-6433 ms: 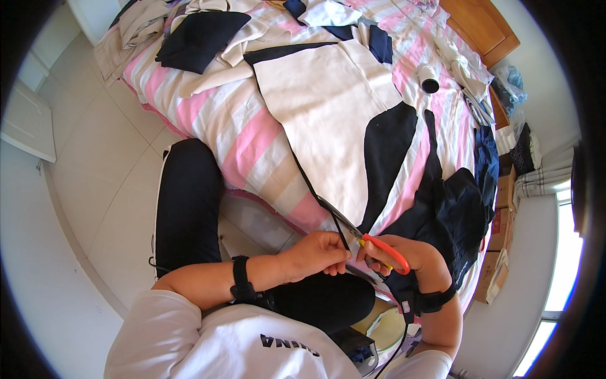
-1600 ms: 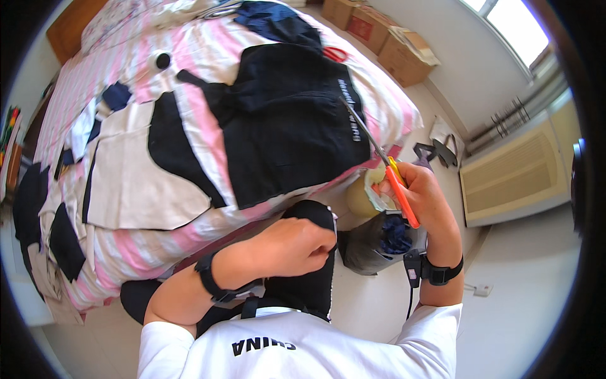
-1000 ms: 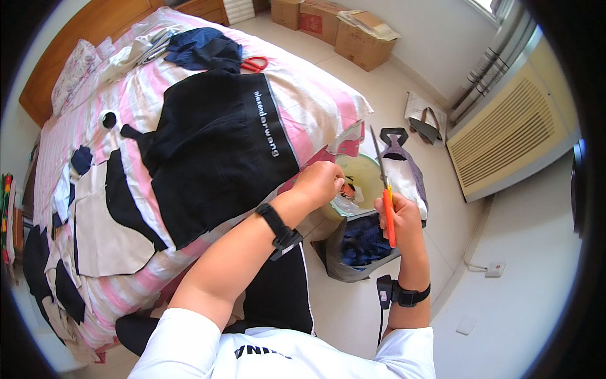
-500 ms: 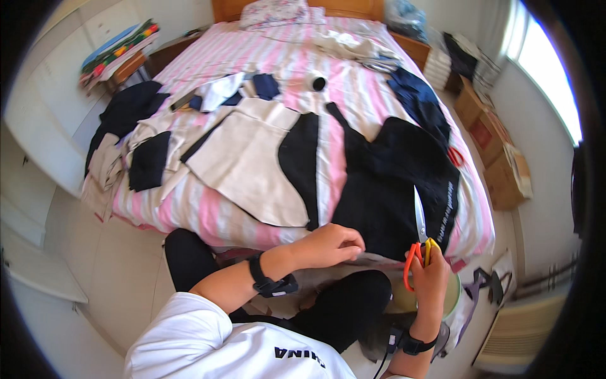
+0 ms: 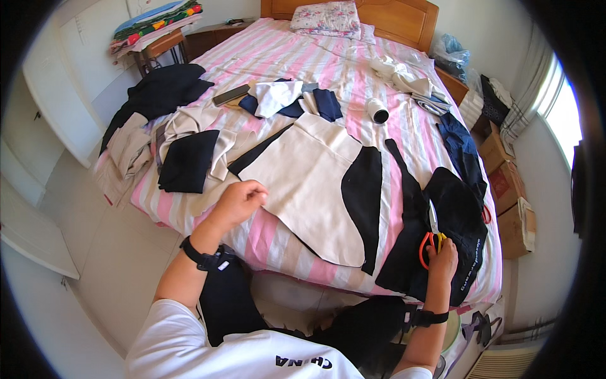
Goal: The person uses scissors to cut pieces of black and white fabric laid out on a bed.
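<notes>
My right hand [image 5: 444,260] grips scissors [image 5: 433,219] by their orange and yellow handles, blades pointing away from me over a black cloth piece [image 5: 404,252] with pale lettering. My left hand [image 5: 241,199] is loosely closed, with nothing visible in it, by the left edge of a cream cut fabric piece [image 5: 309,189]. Whether it touches the cloth I cannot tell. The cream piece lies flat over a black fabric piece [image 5: 363,205], which shows along its right side and upper left. A folded black cloth [image 5: 188,161] lies left of it.
The pieces lie on a bed with a pink-striped sheet [image 5: 243,60]. Farther back are a white roll [image 5: 377,110], small white and navy cloths [image 5: 278,98] and a dark flat bar [image 5: 231,95]. Red handles [image 5: 486,214] show at the right edge. Cardboard boxes [image 5: 507,183] stand beyond.
My left hand has moved left, from the bed's front edge to the cream piece's left side. My right hand has moved slightly forward with the scissors. The view has shifted left.
</notes>
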Available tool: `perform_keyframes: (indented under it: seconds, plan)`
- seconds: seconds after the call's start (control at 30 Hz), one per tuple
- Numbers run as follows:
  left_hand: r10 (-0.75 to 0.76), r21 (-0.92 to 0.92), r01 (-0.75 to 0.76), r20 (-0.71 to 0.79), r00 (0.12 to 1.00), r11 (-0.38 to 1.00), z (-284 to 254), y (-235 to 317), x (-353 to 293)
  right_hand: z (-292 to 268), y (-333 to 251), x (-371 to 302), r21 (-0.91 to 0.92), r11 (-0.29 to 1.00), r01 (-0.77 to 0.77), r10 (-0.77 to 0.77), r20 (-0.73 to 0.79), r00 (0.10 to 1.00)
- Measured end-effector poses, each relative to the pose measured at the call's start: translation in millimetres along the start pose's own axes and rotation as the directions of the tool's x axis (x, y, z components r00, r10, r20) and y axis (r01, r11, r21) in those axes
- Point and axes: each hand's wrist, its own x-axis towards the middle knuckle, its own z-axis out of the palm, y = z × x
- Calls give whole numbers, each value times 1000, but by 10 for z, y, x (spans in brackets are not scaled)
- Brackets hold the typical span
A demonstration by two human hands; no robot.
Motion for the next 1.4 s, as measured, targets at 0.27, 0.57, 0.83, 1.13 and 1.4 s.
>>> perform_keyframes:
  seconds: [0.27, 0.57, 0.83, 1.13, 1.4]
  plan:
    - [9, 248, 16, -100, 995, 969, -413, -268, 668, -172, -633, 246, 215, 906, 364, -366, -32, 930]
    - [-7, 561, -6, 22, 1000, 828, -270, -499, 2152, 885, -1513, 1437, 377, 896, 237, -343, 246, 906]
    - [-238, 589, 191, 1, 971, 785, 209, -902, 3349, 1664, -2022, 2040, 389, 915, -108, -54, 383, 922]
    - [-266, 17, 265, 104, 958, 964, 196, -822, 3355, 1343, -2129, 1975, 679, 627, -382, -207, 618, 758]
    - [15, -160, -30, -94, 995, 987, 261, -817, 3329, 1518, -1975, 2028, 767, 621, -160, -173, 334, 927]
